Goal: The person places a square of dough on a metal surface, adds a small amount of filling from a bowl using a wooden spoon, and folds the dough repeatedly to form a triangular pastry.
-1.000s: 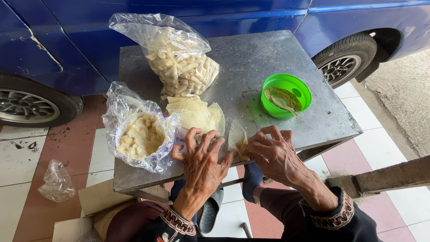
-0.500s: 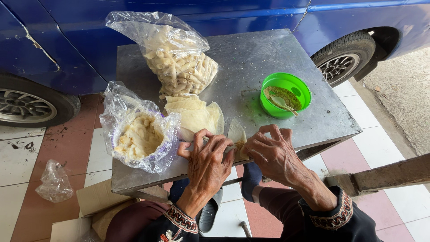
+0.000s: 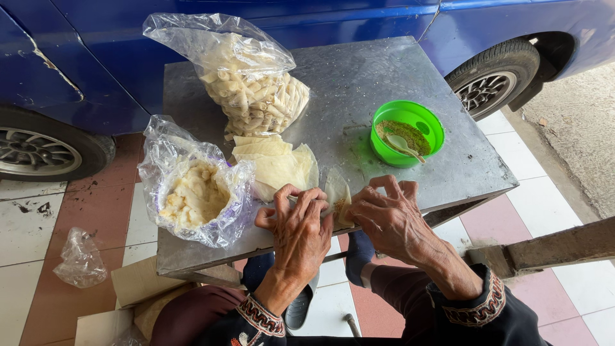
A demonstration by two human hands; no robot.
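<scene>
A: What's changed?
B: My left hand [image 3: 300, 221] has slid closer to the right hand [image 3: 387, 218]; both now pinch the wrapper [image 3: 337, 195], folding it at the table's [image 3: 384, 70] six o'clock edge.
A: Surroundings?
B: Green bowl [image 3: 407, 132] at two o'clock, blue car [image 3: 115, 57] behind, tiled floor [image 3: 25, 218]

1. A square metal table [image 3: 359, 77] stands on a tiled floor [image 3: 38, 218]; its grey top is scuffed and dusted green near the bowl.
2. At 11 o'clock lies a clear bag of rolled pastries [image 3: 250, 83].
3. At 8 o'clock sits an open plastic bag of pale filling [image 3: 192, 192].
4. Near the centre lies a stack of thin wrappers [image 3: 275, 163].
5. At 3 o'clock stands a green bowl [image 3: 407, 132] with a spoon [image 3: 403, 145] in it.
6. At 6 o'clock, on the near edge, lies one wrapper [image 3: 337, 195] under both hands.
</scene>
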